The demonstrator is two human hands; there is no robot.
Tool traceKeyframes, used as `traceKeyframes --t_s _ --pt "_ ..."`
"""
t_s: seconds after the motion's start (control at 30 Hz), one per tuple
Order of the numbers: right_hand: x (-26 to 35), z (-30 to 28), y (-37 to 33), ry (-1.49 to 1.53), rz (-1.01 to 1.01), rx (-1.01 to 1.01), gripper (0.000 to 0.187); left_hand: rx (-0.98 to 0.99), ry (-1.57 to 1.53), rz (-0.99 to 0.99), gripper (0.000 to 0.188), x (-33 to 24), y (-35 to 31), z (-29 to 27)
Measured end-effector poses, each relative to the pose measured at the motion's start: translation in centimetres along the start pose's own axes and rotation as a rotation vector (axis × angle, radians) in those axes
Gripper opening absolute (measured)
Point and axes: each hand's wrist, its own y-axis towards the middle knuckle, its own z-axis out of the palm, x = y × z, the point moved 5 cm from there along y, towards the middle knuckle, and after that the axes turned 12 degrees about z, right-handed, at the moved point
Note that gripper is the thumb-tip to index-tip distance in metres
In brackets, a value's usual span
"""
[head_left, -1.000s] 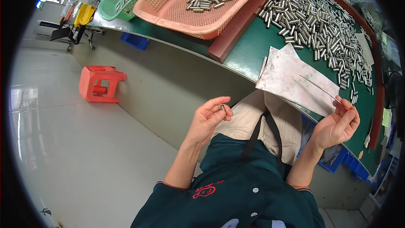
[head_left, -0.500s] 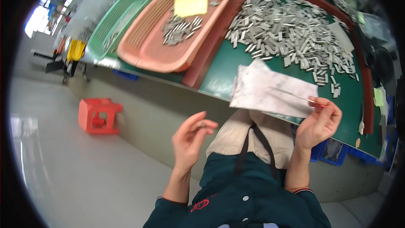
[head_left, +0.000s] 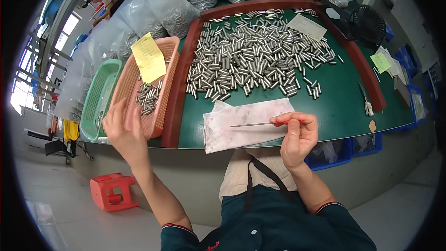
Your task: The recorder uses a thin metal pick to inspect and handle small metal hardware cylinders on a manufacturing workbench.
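My left hand (head_left: 124, 132) is over the near end of the pink plastic basket (head_left: 170, 53), its fingers apart and nothing visible between them. Inside that basket lies a small heap of short metal cylinders (head_left: 147, 96), with a yellow note (head_left: 148, 58) above them at the rim. In my right hand (head_left: 298, 140), a thin metal pick with a red handle (head_left: 253, 124) is pinched, pointing left above a stained white cloth (head_left: 246, 116). The cloth lies folded at the table's front edge. Beyond it, many more metal cylinders (head_left: 251, 58) spread over the green tabletop (head_left: 330, 97).
Red-brown wooden rails (head_left: 179, 97) border the work area. A green basket (head_left: 104, 81) stands left of the pink one. Filled clear bags (head_left: 174, 14) line the back. At right are a black fan (head_left: 368, 23) and tweezers (head_left: 365, 100). A red stool (head_left: 111, 190) is on the floor.
My left hand has moved from in front of my body, left and forward to the pink basket, and its fingers have spread. The pick remains in my right hand. The view has shifted.
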Motion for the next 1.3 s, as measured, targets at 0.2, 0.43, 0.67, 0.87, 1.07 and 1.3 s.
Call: traceKeyframes --t_s 0.2,0.43,0.67,0.87,1.07,1.3 --pt "-0.1 0.0 0.0 0.039 -0.018 0.030 0.008 0.194 -0.600 0.288 0.010 -10.1 1.2 7.0" --pt "0.2 0.3 -0.2 0.013 -0.029 0.045 0.009 0.442 -0.546 0.614 0.012 -13.9 1.6 12.2" --pt "0.3 0.0 -0.1 0.008 -0.027 0.050 0.009 0.539 -0.462 0.729 0.011 -14.6 1.5 12.8" --pt "-0.1 0.0 -0.2 -0.003 -0.037 0.030 0.009 0.328 -0.683 0.416 0.014 -12.1 0.5 7.6" --pt "0.8 0.5 -0.9 -0.007 -0.176 0.038 0.015 0.127 -1.661 -0.907 0.011 -6.9 -10.9 3.4" --pt "0.7 5.9 -6.5 -0.070 -0.241 0.576 0.020 -0.048 -1.959 -1.502 0.011 -6.9 -20.6 2.8"
